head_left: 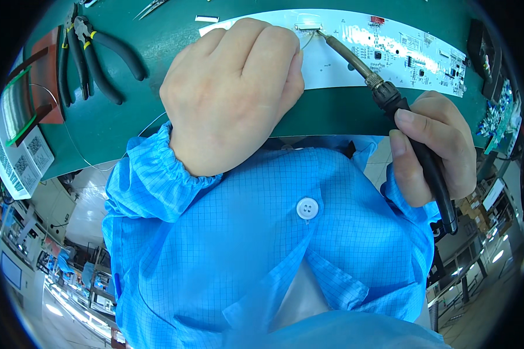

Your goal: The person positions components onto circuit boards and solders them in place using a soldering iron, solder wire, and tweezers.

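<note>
My right hand [439, 142] grips the dark handle of a soldering iron [416, 116] like a pen. The iron's tip reaches a small white connector [308, 27] at the upper edge of a long, curved white circuit board [332, 64]. My left hand [233, 96] lies closed over the board's left end, its back turned up and its fingertips hidden. A thin solder wire [75, 148] trails from the left to my left wrist. Its end seems to come out beside my left fingers, close to the iron's tip.
Two black-handled pliers or cutters [108, 72] lie on the green mat [140, 35] at left, with tweezers [151, 8] above. A reel-like item [22, 107] with labels sits far left. A small white connector [206, 18] lies behind my left hand; a dark box [486, 61] and a bundle of blue-white parts [498, 122] stand right.
</note>
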A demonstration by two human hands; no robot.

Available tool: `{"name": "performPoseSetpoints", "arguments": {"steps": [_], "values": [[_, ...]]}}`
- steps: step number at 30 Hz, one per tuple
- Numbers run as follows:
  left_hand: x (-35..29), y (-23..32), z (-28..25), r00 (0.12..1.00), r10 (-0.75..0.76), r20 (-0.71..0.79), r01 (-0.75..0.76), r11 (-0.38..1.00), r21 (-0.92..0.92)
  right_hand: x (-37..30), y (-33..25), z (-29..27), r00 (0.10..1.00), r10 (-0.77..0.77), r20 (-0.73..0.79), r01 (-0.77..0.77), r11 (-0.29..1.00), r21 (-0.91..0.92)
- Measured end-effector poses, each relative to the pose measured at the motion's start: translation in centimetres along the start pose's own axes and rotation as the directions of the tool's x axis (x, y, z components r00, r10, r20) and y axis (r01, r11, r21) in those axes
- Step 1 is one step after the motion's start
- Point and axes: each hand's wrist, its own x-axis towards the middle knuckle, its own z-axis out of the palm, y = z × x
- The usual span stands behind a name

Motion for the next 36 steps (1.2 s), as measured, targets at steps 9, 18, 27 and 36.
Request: {"name": "performPoseSetpoints", "arguments": {"steps": [9, 18, 27, 36], "values": [[0.0, 0.0, -0.1, 0.999, -0.013, 0.030, 0.013, 1.000, -0.006, 0.4, 0.0, -0.5, 0.999, 0.010, 0.047, -0.009, 1.000, -0.022], [0.0, 0.1, -0.2, 0.999, -0.020, 0.025, 0.020, 1.000, 0.001, 0.6, 0.3, -1.4, 0.995, -0.014, 0.096, 0.009, 0.999, 0.047], [0.0, 0.0, -0.3, 0.999, -0.023, 0.041, 0.023, 1.000, -0.007, 0.6, 1.1, -0.8, 0.992, -0.110, 0.068, 0.111, 0.994, -0.001], [0.0, 0.1, -0.2, 1.000, -0.008, 0.012, 0.008, 1.000, 0.006, 0.0, 1.4, -0.8, 0.993, -0.104, 0.051, 0.104, 0.995, 0.006]]}}
